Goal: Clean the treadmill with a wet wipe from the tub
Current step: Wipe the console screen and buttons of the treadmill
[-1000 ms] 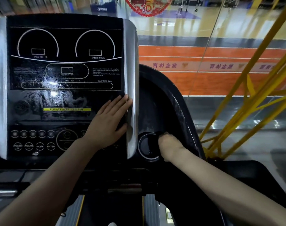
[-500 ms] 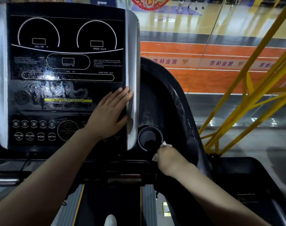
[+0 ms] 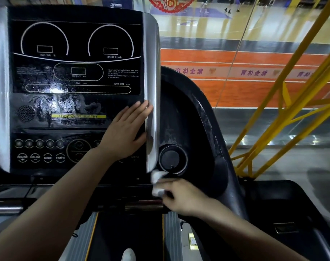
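Below cup holder, wipe bunched in R hand fingertips.

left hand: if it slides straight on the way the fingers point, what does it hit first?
The left hand lies flat on the console, fingers pointing up-right. Its fingertips already reach the silver side trim, so that strip comes first.

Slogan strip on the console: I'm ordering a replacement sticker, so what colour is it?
Yellow, with dark lettering; the slogan strip shows in the head view.

Black treadmill console streaked wet, white crumpled wet wipe below round cup holder, pressed against dark ledge
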